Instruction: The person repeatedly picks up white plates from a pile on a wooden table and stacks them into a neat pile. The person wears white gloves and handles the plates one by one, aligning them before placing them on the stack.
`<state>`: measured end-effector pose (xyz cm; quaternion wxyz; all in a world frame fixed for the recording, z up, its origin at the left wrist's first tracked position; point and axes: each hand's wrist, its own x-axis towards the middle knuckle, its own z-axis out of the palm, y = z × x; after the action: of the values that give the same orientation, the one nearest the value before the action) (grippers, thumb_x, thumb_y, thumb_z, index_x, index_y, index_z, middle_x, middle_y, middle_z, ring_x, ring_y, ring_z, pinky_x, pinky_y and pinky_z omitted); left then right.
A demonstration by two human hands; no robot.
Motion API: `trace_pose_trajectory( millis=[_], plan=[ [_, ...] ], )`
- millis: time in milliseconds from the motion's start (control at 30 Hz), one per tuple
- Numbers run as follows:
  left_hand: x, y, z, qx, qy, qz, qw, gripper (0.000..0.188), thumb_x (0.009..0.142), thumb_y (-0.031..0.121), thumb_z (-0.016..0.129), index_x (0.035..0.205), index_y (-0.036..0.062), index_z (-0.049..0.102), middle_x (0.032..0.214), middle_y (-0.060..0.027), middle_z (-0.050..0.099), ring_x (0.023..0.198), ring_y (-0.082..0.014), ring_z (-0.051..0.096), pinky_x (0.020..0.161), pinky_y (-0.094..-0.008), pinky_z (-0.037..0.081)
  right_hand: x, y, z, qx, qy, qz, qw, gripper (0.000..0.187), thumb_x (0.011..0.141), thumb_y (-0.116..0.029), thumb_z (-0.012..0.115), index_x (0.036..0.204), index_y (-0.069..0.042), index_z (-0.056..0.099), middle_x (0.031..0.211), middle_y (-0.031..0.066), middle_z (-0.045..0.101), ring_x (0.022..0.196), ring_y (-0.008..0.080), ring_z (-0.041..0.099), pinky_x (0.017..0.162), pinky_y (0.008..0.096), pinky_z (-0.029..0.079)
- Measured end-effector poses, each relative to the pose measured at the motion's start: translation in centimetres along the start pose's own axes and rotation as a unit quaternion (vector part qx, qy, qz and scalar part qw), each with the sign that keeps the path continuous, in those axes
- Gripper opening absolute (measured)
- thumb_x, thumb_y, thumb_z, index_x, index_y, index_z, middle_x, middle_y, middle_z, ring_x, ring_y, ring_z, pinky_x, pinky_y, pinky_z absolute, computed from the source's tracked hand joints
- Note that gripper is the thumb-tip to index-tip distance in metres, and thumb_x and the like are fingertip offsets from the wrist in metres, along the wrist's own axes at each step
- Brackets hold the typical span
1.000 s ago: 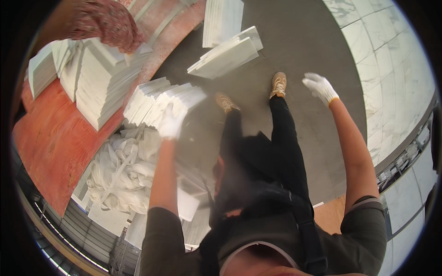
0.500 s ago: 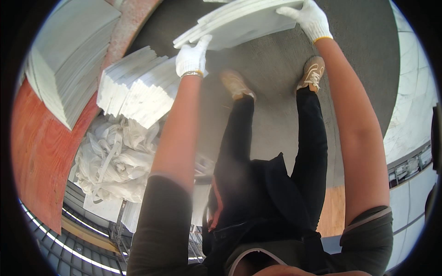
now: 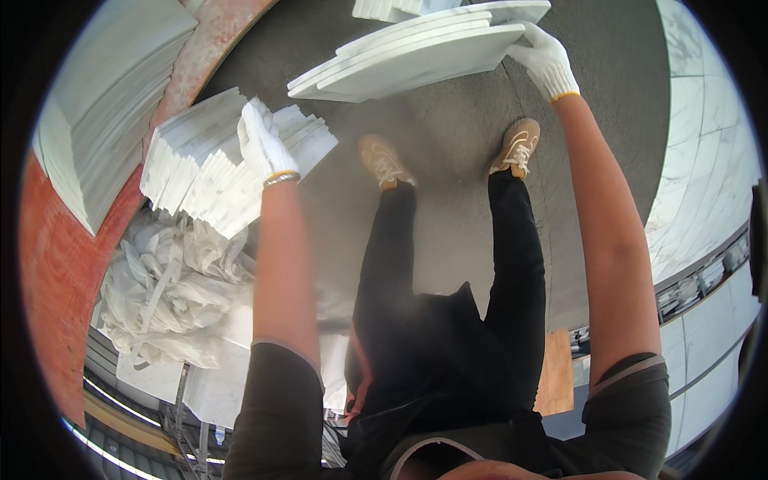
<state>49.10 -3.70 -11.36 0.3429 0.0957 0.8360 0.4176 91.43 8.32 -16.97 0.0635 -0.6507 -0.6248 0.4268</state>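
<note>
Several white marble slabs [image 3: 432, 60] stand on edge in a loose fanned group at the top. My right hand [image 3: 548, 62], in a white knitted glove, is closed on their right end, with its thumb on the near face. My left hand [image 3: 266, 144], gloved alike, is off that group. It lies over a packed row of white slabs [image 3: 192, 164] on the left. Its fingers look stretched out against the slab edges, partly hidden by the back of the hand.
A heap of crumpled white plastic sheeting [image 3: 172, 292] lies beside the row. Taller grey-white slabs [image 3: 112, 104] lean on a red board [image 3: 52, 296] at far left. More pale slabs [image 3: 408, 6] are at the top edge. White marble-patterned panels [image 3: 704, 136] line the right, and my shoes [image 3: 516, 148] stand on grey floor.
My left hand has let go of the fanned slabs and moved left and down onto the packed row. The right hand keeps its hold, and the fanned slabs sit slightly lower in view.
</note>
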Motion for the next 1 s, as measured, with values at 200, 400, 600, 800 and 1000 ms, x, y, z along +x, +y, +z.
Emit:
trace_pose_trajectory(
  millis=[200,400,600,800,1000],
  plan=[
    [0.6,-1.7,4.2,-0.211,-0.145,-0.161,0.953,0.072,0.103,0.063,0.047,0.137,0.0002,0.061,0.149,-0.0183,0.054,0.144,-0.0316,0.041,0.125,-0.0498,0.019,-2.9,-1.6,-0.3,0.163,-0.048,0.114,0.979,0.031,0.085,-0.012,0.076,0.115,-0.009,0.073,0.109,-0.0006,0.072,0.099,0.0104,0.063,0.091,0.0278,0.051],
    [0.3,-2.3,4.4,-0.211,-0.147,-0.173,0.951,0.073,0.100,0.060,0.056,0.141,-0.0013,0.053,0.153,-0.0187,0.049,0.149,-0.0330,0.034,0.126,-0.0540,0.013,-4.9,-2.6,-0.9,0.082,-0.092,0.110,0.986,0.028,0.085,-0.021,0.081,0.107,-0.008,0.071,0.105,0.0018,0.072,0.099,0.0119,0.065,0.091,0.0292,0.052],
    [0.4,-2.4,4.4,-0.219,-0.155,-0.175,0.947,0.065,0.099,0.056,0.061,0.136,0.0024,0.056,0.148,-0.0156,0.056,0.148,-0.0312,0.037,0.125,-0.0533,0.016,-5.2,-5.1,-3.6,-0.078,-0.169,0.106,0.977,0.059,0.083,-0.042,0.081,0.131,-0.011,0.068,0.119,0.0127,0.074,0.114,0.0252,0.069,0.100,0.0366,0.052],
    [-2.6,-4.0,1.6,-0.146,-0.153,-0.201,0.956,0.049,0.100,0.043,0.058,0.133,0.0070,0.060,0.135,-0.0089,0.063,0.133,-0.0229,0.050,0.116,-0.0413,0.027,-5.9,-5.7,-4.5,-0.107,-0.211,0.123,0.964,0.063,0.082,-0.041,0.077,0.134,-0.007,0.066,0.120,0.0176,0.073,0.115,0.0272,0.069,0.101,0.0352,0.052],
    [-5.8,-6.3,-1.5,-0.270,-0.175,-0.296,0.899,0.037,0.094,0.024,0.061,0.123,0.0002,0.064,0.128,-0.0130,0.062,0.125,-0.0322,0.056,0.111,-0.0531,0.042,-8.8,-4.8,-5.9,0.305,-0.254,0.272,0.877,0.087,0.087,-0.054,0.073,0.149,0.004,0.050,0.139,0.0215,0.061,0.118,0.0273,0.065,0.090,0.0355,0.056]
  ],
)
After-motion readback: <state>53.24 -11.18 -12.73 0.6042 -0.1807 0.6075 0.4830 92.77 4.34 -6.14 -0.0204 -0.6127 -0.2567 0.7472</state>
